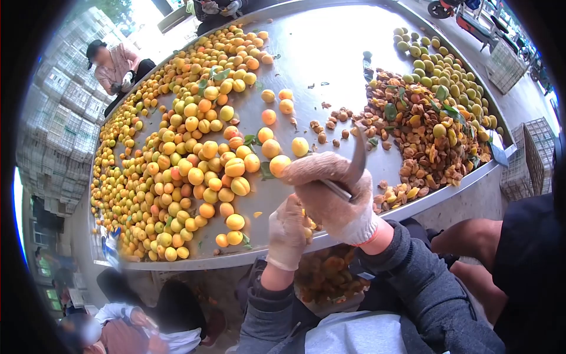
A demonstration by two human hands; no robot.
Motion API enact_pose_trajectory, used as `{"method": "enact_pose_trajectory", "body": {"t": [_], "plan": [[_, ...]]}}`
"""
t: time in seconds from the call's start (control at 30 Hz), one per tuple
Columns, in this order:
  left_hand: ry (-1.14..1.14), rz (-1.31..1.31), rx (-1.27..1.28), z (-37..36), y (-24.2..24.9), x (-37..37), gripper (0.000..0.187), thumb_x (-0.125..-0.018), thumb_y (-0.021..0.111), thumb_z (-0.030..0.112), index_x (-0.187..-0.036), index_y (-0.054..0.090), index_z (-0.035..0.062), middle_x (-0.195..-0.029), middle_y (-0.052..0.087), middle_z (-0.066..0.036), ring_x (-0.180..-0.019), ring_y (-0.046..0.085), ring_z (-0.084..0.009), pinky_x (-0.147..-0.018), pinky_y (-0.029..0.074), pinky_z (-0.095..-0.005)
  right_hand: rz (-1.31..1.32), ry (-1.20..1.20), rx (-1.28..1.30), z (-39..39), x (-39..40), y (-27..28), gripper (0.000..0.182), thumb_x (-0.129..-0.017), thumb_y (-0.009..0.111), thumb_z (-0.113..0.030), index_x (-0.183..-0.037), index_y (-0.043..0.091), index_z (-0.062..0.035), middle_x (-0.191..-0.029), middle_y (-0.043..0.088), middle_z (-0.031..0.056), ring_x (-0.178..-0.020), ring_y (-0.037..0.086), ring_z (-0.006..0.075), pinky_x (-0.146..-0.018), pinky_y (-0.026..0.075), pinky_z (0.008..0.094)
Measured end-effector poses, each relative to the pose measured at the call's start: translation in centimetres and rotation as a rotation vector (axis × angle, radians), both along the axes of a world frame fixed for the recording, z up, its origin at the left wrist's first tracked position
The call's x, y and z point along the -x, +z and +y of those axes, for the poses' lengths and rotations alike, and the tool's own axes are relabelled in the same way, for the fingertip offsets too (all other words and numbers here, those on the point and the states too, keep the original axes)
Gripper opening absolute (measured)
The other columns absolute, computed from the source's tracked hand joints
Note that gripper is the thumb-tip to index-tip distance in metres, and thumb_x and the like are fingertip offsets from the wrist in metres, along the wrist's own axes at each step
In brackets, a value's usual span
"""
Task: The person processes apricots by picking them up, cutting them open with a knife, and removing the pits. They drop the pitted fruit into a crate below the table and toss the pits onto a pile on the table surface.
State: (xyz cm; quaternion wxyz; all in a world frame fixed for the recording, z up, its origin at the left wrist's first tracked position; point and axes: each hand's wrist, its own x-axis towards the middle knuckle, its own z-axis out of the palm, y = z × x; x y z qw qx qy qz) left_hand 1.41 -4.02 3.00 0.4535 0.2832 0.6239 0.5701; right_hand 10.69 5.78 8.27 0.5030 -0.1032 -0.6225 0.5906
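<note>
My right hand, in a stained work glove, is closed around a knife with a curved blade that points up. Just below and left of it is my gloved left hand, its fingers curled closed. Bits of yellow-orange show between the two hands, but what the left hand holds is hidden. An apricot lies on the metal table beside my right fingertips. Left of my hands spreads a large heap of whole apricots.
A brown pile of pits and scraps lies at right, with greenish fruit behind it. Below the table edge is a container of dark orange pieces. Co-workers sit at far left and lower left. Crates stand right.
</note>
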Motion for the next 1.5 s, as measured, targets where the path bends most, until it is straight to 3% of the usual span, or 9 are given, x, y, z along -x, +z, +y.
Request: {"method": "enact_pose_trajectory", "body": {"t": [0.1, 0.3, 0.37, 0.53, 0.67, 0.97, 1.33, 1.4, 1.5], "plan": [[-0.007, 0.091, -0.028, -0.2, -1.0, 0.3, 0.047, -0.102, 0.041, 0.041, -0.116, 0.061, 0.0007, -0.07, 0.06, -0.003, -0.053, 0.053, -0.0078, -0.044, 0.041, -0.0218, -0.046, -0.025, -0.14, 0.9, 0.5, -0.5, 0.022, -0.081, 0.058, 0.01, -0.097, 0.068, -0.0023, -0.092, 0.07, 0.0088, -0.083, 0.068, 0.0194, -0.076, 0.053, 0.0314], [-0.005, -0.138, -0.063, 0.4, 1.0, -0.1, 0.054, -0.095, 0.048, 0.053, -0.1, 0.063, 0.0019, -0.06, 0.057, -0.004, -0.045, 0.049, -0.0094, -0.042, 0.036, -0.0219, 0.312, 0.236, 0.909, 2.5, 0.8, -1.7, 0.019, -0.089, 0.054, -0.001, -0.106, 0.062, 0.0, -0.06, 0.048, 0.0003, -0.038, 0.036, 0.0071, -0.034, 0.024, 0.0229], [-0.055, -0.209, 0.05, 0.2, 0.5, 1.0, 0.047, -0.1, 0.048, 0.04, -0.123, 0.057, -0.0003, -0.091, 0.064, -0.009, -0.062, 0.06, -0.0153, -0.055, 0.049, -0.0265, 0.219, 0.161, 0.772, 1.8, 0.3, -1.1, 0.02, -0.087, 0.055, 0.0, -0.104, 0.065, -0.0016, -0.07, 0.054, 0.0007, -0.051, 0.043, 0.0054, -0.044, 0.031, 0.0201], [-0.077, -0.359, -0.043, 0.2, 0.1, 1.1, 0.054, -0.096, 0.056, 0.04, -0.131, 0.051, -0.001, -0.091, 0.065, -0.01, -0.066, 0.062, -0.0166, -0.056, 0.05, -0.0259, 0.187, 0.035, 0.587, 0.9, 0.0, -1.1, 0.02, -0.087, 0.057, 0.003, -0.102, 0.068, -0.0035, -0.08, 0.06, -0.0006, -0.064, 0.048, 0.0024, -0.055, 0.037, 0.0166], [-0.039, -0.203, -0.027, -0.2, 0.1, 1.0, 0.059, -0.091, 0.061, 0.045, -0.129, 0.051, 0.0009, -0.087, 0.063, -0.008, -0.066, 0.061, -0.0147, -0.055, 0.048, -0.0243, 0.223, -0.065, 0.594, 1.6, 0.2, -1.1, 0.019, -0.09, 0.051, -0.001, -0.105, 0.062, -0.0017, -0.058, 0.043, -0.0012, -0.038, 0.033, 0.0071, -0.036, 0.026, 0.0229], [0.048, -0.691, -0.049, -0.4, -0.8, 2.1, 0.071, -0.088, 0.057, 0.061, -0.13, 0.052, 0.0038, -0.087, 0.064, -0.01, -0.057, 0.054, -0.0056, -0.047, 0.04, -0.0123, 0.278, -0.016, 0.752, 1.2, 0.4, -0.5, 0.02, -0.093, 0.05, -0.002, -0.108, 0.062, -0.0029, -0.057, 0.036, -0.0024, -0.039, 0.029, 0.0061, -0.035, 0.025, 0.0223], [-0.12, -0.345, -0.01, -1.2, -0.6, 1.5, 0.05, -0.094, 0.054, 0.052, -0.111, 0.057, 0.0044, -0.083, 0.062, -0.008, -0.057, 0.053, -0.0082, -0.047, 0.039, -0.019, 0.051, 0.06, 0.254, 0.0, -0.2, -0.4, 0.016, -0.088, 0.059, 0.003, -0.102, 0.065, 0.0008, -0.074, 0.062, 0.0058, -0.054, 0.054, 0.0097, -0.049, 0.042, 0.0229], [-0.116, -0.394, 0.038, -1.4, -1.5, 1.5, 0.046, -0.095, 0.055, 0.049, -0.105, 0.057, 0.0046, -0.082, 0.062, -0.008, -0.058, 0.054, -0.0104, -0.049, 0.041, -0.0212, -0.021, 0.106, -0.099, 0.8, 0.2, -0.9, 0.021, -0.083, 0.059, 0.008, -0.1, 0.067, -0.0015, -0.097, 0.069, 0.0078, -0.091, 0.065, 0.0154, -0.08, 0.052, 0.0285], [-0.061, -0.215, -0.017, -1.5, -4.1, 1.6, 0.039, -0.094, 0.058, 0.045, -0.1, 0.056, 0.0058, -0.076, 0.061, -0.01, -0.056, 0.054, -0.0151, -0.048, 0.042, -0.0255, -0.106, 0.246, 0.019, 0.7, 0.2, 0.4, 0.022, -0.082, 0.059, 0.006, -0.1, 0.068, -0.0025, -0.1, 0.069, 0.0074, -0.094, 0.065, 0.0143, -0.083, 0.051, 0.0284]]}}
